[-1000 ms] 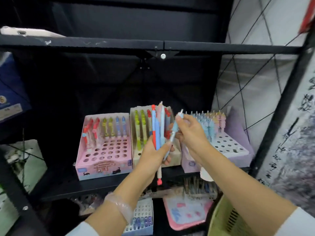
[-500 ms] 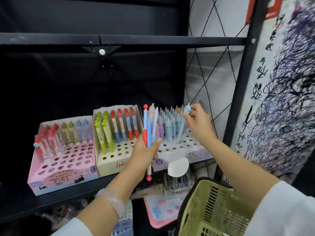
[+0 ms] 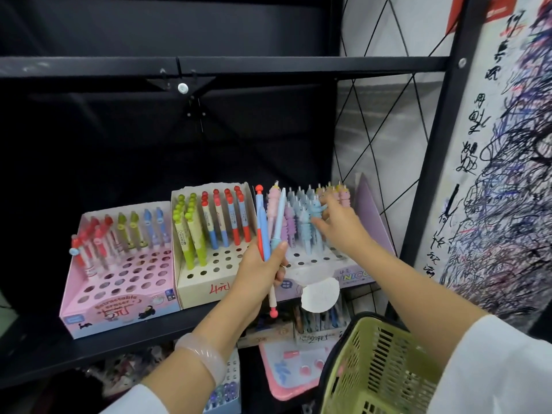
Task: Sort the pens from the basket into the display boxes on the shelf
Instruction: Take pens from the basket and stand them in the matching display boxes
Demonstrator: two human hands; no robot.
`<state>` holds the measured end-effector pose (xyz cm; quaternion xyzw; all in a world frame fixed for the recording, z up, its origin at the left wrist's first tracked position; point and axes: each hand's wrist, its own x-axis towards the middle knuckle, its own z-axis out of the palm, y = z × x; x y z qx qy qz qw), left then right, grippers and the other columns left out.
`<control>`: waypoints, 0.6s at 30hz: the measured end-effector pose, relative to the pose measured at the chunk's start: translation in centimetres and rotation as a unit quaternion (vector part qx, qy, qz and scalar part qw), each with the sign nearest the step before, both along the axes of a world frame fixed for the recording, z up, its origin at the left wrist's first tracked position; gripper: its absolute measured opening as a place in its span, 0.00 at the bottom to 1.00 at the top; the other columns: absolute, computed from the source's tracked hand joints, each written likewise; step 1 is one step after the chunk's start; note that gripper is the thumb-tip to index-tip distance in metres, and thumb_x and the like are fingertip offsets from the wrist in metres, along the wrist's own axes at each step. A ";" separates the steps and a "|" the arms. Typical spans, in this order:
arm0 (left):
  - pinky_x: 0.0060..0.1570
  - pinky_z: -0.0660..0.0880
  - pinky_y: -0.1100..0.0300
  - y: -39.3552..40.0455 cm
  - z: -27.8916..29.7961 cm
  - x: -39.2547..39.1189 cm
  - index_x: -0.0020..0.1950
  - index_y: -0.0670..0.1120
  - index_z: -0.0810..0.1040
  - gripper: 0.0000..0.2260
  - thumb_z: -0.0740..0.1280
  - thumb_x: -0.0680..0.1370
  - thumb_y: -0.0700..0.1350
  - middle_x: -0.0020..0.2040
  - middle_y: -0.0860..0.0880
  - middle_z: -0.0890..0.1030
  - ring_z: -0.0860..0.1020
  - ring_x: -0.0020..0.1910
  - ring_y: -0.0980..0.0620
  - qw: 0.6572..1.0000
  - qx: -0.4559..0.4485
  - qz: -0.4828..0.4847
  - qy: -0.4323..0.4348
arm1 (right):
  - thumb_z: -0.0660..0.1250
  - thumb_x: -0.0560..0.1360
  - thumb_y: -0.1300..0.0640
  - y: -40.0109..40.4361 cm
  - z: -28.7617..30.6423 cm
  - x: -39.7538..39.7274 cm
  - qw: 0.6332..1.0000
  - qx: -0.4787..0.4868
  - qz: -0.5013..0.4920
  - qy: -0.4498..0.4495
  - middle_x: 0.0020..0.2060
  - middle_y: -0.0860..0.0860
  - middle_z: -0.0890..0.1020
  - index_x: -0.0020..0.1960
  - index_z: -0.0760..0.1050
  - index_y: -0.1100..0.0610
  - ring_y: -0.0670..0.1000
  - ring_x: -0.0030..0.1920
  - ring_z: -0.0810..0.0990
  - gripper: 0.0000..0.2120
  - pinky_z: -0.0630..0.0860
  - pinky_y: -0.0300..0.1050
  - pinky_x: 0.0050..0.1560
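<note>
Nearest the camera, the green basket (image 3: pixel 376 372) hangs low on the right, its inside hidden, so I cannot tell how many pens wait there. Above it the left hand (image 3: pixel 263 271) stands in front of the shelf (image 3: pixel 125 348), fingers (image 3: pixel 279 249) wrapped tight around a bundle of pens (image 3: pixel 270 231) held upright, so at least these few are not yet sorted. Further in, the right hand (image 3: pixel 340 227) reaches into the lilac display box (image 3: pixel 367 210), thumb and forefinger pinching the blue figure-topped pen (image 3: pixel 316 206) among its matching rows, apparently seating it in a hole. Left of that, the cream display box (image 3: pixel 209 285) and the pink display box (image 3: pixel 119 306) each hold pens at the back with many front holes open, so the job looks partway done
</note>
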<state>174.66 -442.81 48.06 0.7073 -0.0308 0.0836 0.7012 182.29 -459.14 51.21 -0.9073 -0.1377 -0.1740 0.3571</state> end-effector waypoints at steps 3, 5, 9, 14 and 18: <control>0.23 0.68 0.65 -0.1 0.0 0.0 0.48 0.45 0.72 0.04 0.62 0.79 0.45 0.28 0.54 0.76 0.70 0.23 0.56 1.000 -0.025 -0.002 0.005 | 0.64 0.77 0.56 -0.1 -1.3 -0.1 0.999 -0.032 -0.004 0.041 0.40 0.54 0.77 0.59 0.67 0.61 0.57 0.46 0.75 0.14 0.66 0.43 0.40; 0.23 0.68 0.65 -0.1 0.1 -0.1 0.48 0.44 0.72 0.04 0.62 0.79 0.44 0.27 0.54 0.76 0.70 0.23 0.55 0.999 -0.048 -0.009 0.009 | 0.64 0.77 0.56 -0.4 -1.7 -0.5 0.998 -0.050 -0.007 0.046 0.42 0.54 0.78 0.60 0.68 0.61 0.57 0.46 0.76 0.15 0.69 0.45 0.40; 0.22 0.67 0.64 0.0 0.4 -0.2 0.49 0.45 0.71 0.03 0.62 0.79 0.44 0.28 0.52 0.76 0.69 0.23 0.54 0.998 -0.053 -0.022 0.014 | 0.69 0.71 0.64 0.2 -0.2 -2.9 0.971 -0.109 -0.021 -0.212 0.57 0.58 0.75 0.63 0.72 0.59 0.58 0.55 0.76 0.20 0.80 0.51 0.41; 0.21 0.66 0.65 -1.2 0.9 -0.6 0.52 0.49 0.74 0.05 0.61 0.80 0.48 0.31 0.47 0.76 0.69 0.22 0.55 0.997 -0.056 -0.061 0.013 | 0.75 0.60 0.69 1.3 0.9 -4.9 0.859 -0.289 0.123 -0.404 0.44 0.56 0.81 0.44 0.80 0.59 0.53 0.37 0.77 0.14 0.68 0.39 0.24; 0.20 0.67 0.64 -1.3 1.0 -0.9 0.52 0.42 0.74 0.10 0.59 0.80 0.49 0.32 0.44 0.80 0.70 0.21 0.53 0.992 -0.094 -0.072 0.033 | 0.75 0.59 0.71 0.3 0.9 -4.7 0.842 -0.303 0.116 -0.431 0.43 0.54 0.82 0.40 0.79 0.60 0.53 0.37 0.79 0.13 0.71 0.40 0.29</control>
